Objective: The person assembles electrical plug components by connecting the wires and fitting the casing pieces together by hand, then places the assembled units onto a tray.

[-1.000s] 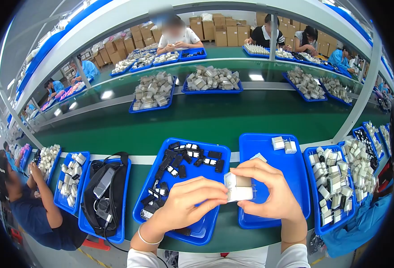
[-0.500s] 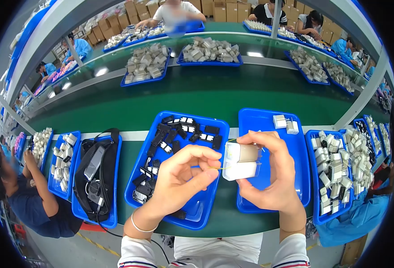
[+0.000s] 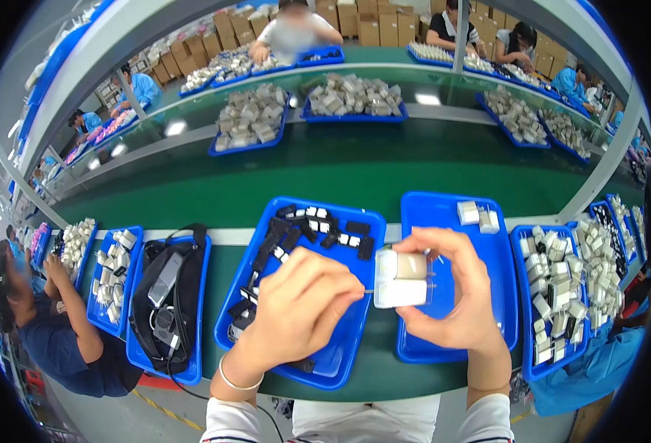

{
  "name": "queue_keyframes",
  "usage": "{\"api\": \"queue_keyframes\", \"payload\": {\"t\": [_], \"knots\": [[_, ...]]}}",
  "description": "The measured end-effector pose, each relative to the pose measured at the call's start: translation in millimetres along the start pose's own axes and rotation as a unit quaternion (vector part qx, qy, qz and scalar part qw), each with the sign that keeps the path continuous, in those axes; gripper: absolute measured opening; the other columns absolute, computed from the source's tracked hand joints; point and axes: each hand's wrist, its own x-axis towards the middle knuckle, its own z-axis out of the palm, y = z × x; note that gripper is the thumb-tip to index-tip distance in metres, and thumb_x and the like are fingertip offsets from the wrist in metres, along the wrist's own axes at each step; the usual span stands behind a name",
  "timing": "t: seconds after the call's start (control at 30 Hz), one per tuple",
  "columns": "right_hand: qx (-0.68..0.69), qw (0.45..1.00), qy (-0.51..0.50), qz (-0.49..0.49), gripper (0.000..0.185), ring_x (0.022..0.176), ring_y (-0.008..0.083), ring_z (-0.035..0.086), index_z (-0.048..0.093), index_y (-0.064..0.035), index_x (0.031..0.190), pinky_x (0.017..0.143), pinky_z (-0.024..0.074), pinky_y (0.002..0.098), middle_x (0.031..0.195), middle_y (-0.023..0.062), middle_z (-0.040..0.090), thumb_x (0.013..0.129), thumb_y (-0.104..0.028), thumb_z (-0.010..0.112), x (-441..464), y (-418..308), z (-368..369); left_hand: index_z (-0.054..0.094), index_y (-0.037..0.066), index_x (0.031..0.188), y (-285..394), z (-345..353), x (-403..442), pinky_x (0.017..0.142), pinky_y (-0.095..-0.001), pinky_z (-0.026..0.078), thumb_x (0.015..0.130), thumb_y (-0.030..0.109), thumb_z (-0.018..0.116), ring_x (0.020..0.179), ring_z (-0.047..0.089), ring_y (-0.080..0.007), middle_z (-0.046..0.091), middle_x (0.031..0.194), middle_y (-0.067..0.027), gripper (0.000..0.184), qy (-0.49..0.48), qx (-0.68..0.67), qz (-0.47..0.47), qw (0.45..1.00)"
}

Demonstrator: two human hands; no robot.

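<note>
My right hand (image 3: 458,299) grips a white, boxy charger housing (image 3: 401,292) between thumb and fingers. It looks like two blocks side by side, with a clear cover and thin metal pins on its right side. My left hand (image 3: 303,310) is closed in a pinch on a thin wire (image 3: 368,292) at the housing's left side; most of the wire is hidden by the fingertips. Below the left hand is a blue tray (image 3: 331,375) of black and white parts (image 3: 307,221). Under the right hand lies another blue tray (image 3: 440,218) with white housings (image 3: 478,217) in its far corner.
To the right stands a tray of white chargers (image 3: 550,277). On the left, a tray holds a black bag (image 3: 164,314) with a cable. Filled trays (image 3: 355,97) sit on the shelf beyond the green table (image 3: 340,166). A co-worker (image 3: 67,332) sits at left.
My left hand has turned, its fingers now more curled over the pinched wire, hiding more of it. The view has shifted slightly; my right hand still holds the housing.
</note>
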Motion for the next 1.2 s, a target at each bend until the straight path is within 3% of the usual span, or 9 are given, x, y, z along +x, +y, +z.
{"api": "queue_keyframes", "payload": {"t": [0.1,0.33,0.43,0.53,0.6,0.7,0.8,0.93,1.2], "knots": [[-0.027,0.999,-0.015,0.035,0.063,0.092,0.024,0.059,0.049,-0.0035,0.114,0.084,0.0435,0.0349,0.097,0.0093,0.063,0.055,-0.001,0.07,-0.7,-1.0,-1.5,0.057,0.004,0.077,2.8,-3.1,-0.3,0.06,-0.0326,0.042,0.071,0.003,0.065,0.068,0.051,-0.0237,0.053,0.074,-0.008,0.01,-0.064,0.015,-0.017,0.998],[-0.048,0.998,-0.037,0.0,0.058,0.085,0.0205,0.058,0.051,-0.005,0.107,0.075,0.0444,0.0315,0.097,0.0084,0.063,0.053,-0.002,0.07,1.9,-5.7,-8.0,0.047,0.001,0.084,4.7,-16.4,-3.4,0.068,-0.03,0.041,0.087,0.009,0.049,0.075,0.051,-0.0207,0.049,0.08,-0.0103,0.008,-0.199,-0.246,-0.205,0.926],[-0.055,0.998,-0.028,-0.003,0.056,0.086,0.0188,0.057,0.05,-0.0048,0.105,0.072,0.0453,0.0298,0.099,0.0091,0.062,0.053,-0.003,0.07,2.9,-2.1,-19.2,0.047,0.001,0.08,-4.1,-18.9,-11.2,0.065,-0.0258,0.042,0.088,0.009,0.047,0.073,0.048,-0.0132,0.049,0.082,-0.007,0.012,-0.126,-0.403,-0.245,0.873],[0.071,0.996,-0.039,0.037,0.052,0.092,0.0215,0.059,0.052,-0.0027,0.105,0.078,0.048,0.0321,0.1,0.0096,0.062,0.057,-0.003,0.071,0.1,-3.2,-25.7,0.051,-0.001,0.1,-3.7,-16.2,-4.8,0.086,-0.0342,0.042,0.083,0.002,0.053,0.105,0.049,-0.0231,0.049,0.11,-0.0134,0.018,-0.112,-0.325,-0.152,0.926],[0.158,0.98,-0.114,0.044,0.056,0.105,0.0237,0.056,0.046,-0.0016,0.111,0.088,0.0454,0.0347,0.108,0.0134,0.059,0.06,0.001,0.07,-3.7,-4.1,-22.0,0.044,-0.001,0.123,-2.7,-6.1,-1.3,0.098,-0.0392,0.035,0.078,-0.002,0.06,0.127,0.035,-0.0279,0.038,0.133,-0.0163,0.048,-0.142,-0.357,-0.116,0.916],[0.149,0.979,-0.134,0.032,0.059,0.106,0.0249,0.056,0.044,-0.0023,0.114,0.088,0.0461,0.0346,0.116,0.0167,0.054,0.061,0.003,0.071,-2.4,-6.1,-17.1,0.046,-0.002,0.124,4.4,3.5,-2.5,0.092,-0.0372,0.044,0.074,-0.003,0.066,0.114,0.049,-0.0242,0.047,0.125,-0.0159,0.054,-0.152,-0.373,-0.163,0.901],[0.129,0.988,-0.086,0.018,0.058,0.104,0.0256,0.056,0.044,-0.0026,0.112,0.085,0.0479,0.034,0.119,0.0171,0.05,0.061,0.003,0.072,-1.4,-4.2,-13.3,0.061,-0.004,0.104,-1.3,0.5,-3.5,0.079,-0.0317,0.052,0.069,-0.006,0.07,0.092,0.062,-0.021,0.061,0.104,-0.014,0.037,-0.098,-0.322,-0.178,0.925],[0.126,0.985,-0.109,0.034,0.058,0.1,0.0251,0.059,0.045,-0.0026,0.111,0.083,0.0485,0.0332,0.114,0.0149,0.054,0.06,0.003,0.072,-6.0,-3.7,-13.6,0.065,-0.001,0.092,-0.4,-2.4,-3.4,0.067,-0.0251,0.052,0.065,-0.001,0.075,0.074,0.063,-0.0149,0.065,0.085,-0.0098,0.028,-0.078,-0.26,-0.15,0.951],[0.078,0.993,-0.089,0.015,0.053,0.095,0.0231,0.061,0.048,-0.0022,0.106,0.081,0.0488,0.0322,0.109,0.013,0.058,0.06,0.002,0.072,-0.9,-2.0,-14.7,0.064,0.001,0.077,-4.8,-11.8,-0.1,0.066,-0.0286,0.047,0.067,0.0,0.072,0.075,0.059,-0.0184,0.063,0.082,-0.0091,0.013,-0.075,-0.164,-0.114,0.977]]}}
